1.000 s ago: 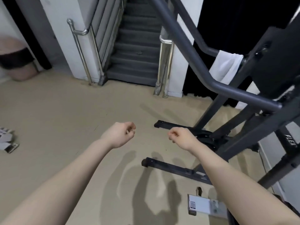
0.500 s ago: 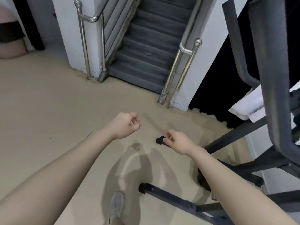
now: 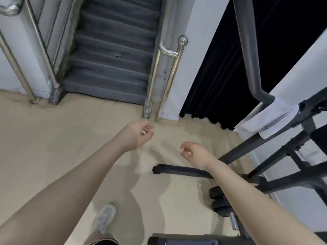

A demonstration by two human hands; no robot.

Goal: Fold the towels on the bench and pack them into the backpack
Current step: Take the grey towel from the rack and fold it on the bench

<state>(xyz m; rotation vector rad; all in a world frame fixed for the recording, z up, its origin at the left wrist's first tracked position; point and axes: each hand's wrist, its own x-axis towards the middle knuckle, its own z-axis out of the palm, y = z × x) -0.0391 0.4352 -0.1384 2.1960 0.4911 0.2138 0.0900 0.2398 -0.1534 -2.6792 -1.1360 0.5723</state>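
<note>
A white towel (image 3: 269,119) hangs over a bar of the dark metal gym frame (image 3: 276,163) at the right. My left hand (image 3: 136,135) is held out over the beige floor, its fingers loosely curled and empty. My right hand (image 3: 196,154) hovers a little lower and to the right, also loosely curled with nothing in it. Both hands are well short of the towel. No backpack or bench top shows in this view.
A grey staircase (image 3: 113,55) with steel handrails (image 3: 168,73) rises straight ahead. A black curtain (image 3: 221,68) fills the right background. Frame feet (image 3: 178,170) and a dumbbell (image 3: 221,202) lie on the floor near my right arm. My shoe (image 3: 104,218) is below.
The view has moved forward and right, toward the stairs and frame. The towel now sits closer at the right. Both hands stay loosely curled and empty, the right one lower.
</note>
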